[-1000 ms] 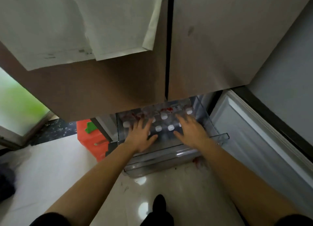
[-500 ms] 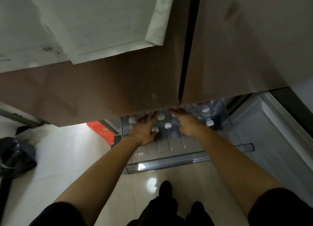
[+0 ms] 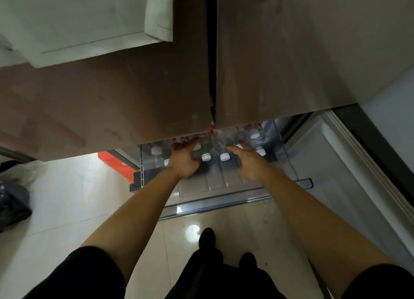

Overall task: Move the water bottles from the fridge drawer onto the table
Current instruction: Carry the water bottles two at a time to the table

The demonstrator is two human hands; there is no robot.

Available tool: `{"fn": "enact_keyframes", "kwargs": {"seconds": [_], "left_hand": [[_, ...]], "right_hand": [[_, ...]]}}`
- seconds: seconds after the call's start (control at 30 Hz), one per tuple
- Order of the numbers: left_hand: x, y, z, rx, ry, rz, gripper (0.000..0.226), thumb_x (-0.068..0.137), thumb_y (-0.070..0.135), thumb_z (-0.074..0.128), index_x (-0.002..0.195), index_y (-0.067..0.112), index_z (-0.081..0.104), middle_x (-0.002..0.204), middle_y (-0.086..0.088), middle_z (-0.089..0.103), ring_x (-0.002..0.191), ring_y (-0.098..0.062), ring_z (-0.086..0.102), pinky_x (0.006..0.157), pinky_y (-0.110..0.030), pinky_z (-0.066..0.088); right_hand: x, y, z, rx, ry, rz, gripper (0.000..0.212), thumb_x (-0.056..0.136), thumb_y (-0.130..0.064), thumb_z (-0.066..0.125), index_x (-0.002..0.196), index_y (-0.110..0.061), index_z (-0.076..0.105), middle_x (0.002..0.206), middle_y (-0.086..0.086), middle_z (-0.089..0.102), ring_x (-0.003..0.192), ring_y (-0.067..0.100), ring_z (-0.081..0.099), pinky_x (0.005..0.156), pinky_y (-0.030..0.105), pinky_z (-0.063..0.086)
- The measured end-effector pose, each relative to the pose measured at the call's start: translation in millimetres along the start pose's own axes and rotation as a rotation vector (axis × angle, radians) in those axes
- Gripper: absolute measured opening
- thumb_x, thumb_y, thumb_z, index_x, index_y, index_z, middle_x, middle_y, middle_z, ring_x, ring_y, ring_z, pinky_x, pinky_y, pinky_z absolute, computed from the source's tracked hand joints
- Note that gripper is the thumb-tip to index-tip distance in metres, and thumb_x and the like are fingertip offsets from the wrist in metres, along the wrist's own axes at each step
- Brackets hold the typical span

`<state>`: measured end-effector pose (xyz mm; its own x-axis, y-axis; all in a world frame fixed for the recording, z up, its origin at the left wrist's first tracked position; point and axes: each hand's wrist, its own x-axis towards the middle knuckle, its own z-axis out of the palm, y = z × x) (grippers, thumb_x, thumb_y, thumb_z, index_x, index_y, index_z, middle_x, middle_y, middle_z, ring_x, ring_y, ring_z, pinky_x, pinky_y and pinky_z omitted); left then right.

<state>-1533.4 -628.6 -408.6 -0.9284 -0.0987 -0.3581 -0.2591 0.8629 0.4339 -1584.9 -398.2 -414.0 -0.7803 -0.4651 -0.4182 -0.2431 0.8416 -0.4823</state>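
Observation:
Several clear water bottles with white caps lie in the pulled-out clear fridge drawer, caps toward me. My left hand curls round the bottle with the cap just right of it. Beside it, my right hand wraps thumb and fingers round a second bottle. Other bottles lie at the drawer's left and right. The upper fridge doors hide the rear of the drawer and my fingertips. No table is in view.
The brown upper fridge doors hang over the drawer, with white papers stuck on the left one. An open lower door stands to the right. A red object and a dark bag lie on the tiled floor at left.
Both hands have reached further back into the drawer and closed from flat, spread fingers onto two middle bottles. My view has tipped downward and nearer the fridge.

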Motion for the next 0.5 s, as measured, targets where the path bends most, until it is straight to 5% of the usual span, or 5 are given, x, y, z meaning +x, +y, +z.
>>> {"fn": "enact_keyframes", "kwargs": {"seconds": [0.07, 0.2, 0.33, 0.5], "left_hand": [[-2, 0, -1, -0.062, 0.003, -0.031, 0.057, 0.077, 0.032, 0.057, 0.133, 0.036, 0.045, 0.134, -0.012, 0.056, 0.119, -0.04, 0.051, 0.102, -0.046, 0.045], [-32, 4, 0, -0.039, 0.015, -0.074, 0.048, 0.08, 0.034, 0.066, 0.124, 0.03, 0.046, 0.126, -0.016, 0.053, 0.118, -0.039, 0.044, 0.094, -0.038, 0.044], [-66, 7, 2, 0.101, 0.066, -0.007, 0.044, 0.084, 0.033, 0.068, 0.122, 0.025, 0.046, 0.123, -0.016, 0.052, 0.117, -0.035, 0.041, 0.093, -0.039, 0.041], [-104, 27, -2, 0.105, 0.313, 0.051, 0.039, 0.079, 0.034, 0.074, 0.108, 0.027, 0.048, 0.107, -0.01, 0.059, 0.102, -0.031, 0.052, 0.074, -0.039, 0.051]], "right_hand": [[1, -3, 1, -0.028, -0.027, 0.018, 0.082, 0.084, -0.001, 0.066, 0.151, -0.035, 0.035, 0.16, 0.011, 0.021, 0.143, 0.036, 0.033, 0.112, 0.041, 0.039], [-6, -12, 0, -0.056, 0.065, -0.03, 0.056, 0.085, -0.005, 0.068, 0.132, -0.033, 0.056, 0.138, 0.012, 0.045, 0.125, 0.035, 0.05, 0.102, 0.038, 0.046], [-30, -19, -5, -0.144, 0.064, -0.151, 0.034, 0.087, -0.017, 0.07, 0.115, -0.034, 0.059, 0.129, 0.006, 0.051, 0.115, 0.03, 0.055, 0.088, 0.036, 0.05], [-66, -29, -19, -0.14, 0.34, -0.321, 0.02, 0.091, -0.034, 0.066, 0.103, -0.035, 0.051, 0.104, 0.001, 0.063, 0.091, 0.027, 0.064, 0.065, 0.033, 0.047]]}}
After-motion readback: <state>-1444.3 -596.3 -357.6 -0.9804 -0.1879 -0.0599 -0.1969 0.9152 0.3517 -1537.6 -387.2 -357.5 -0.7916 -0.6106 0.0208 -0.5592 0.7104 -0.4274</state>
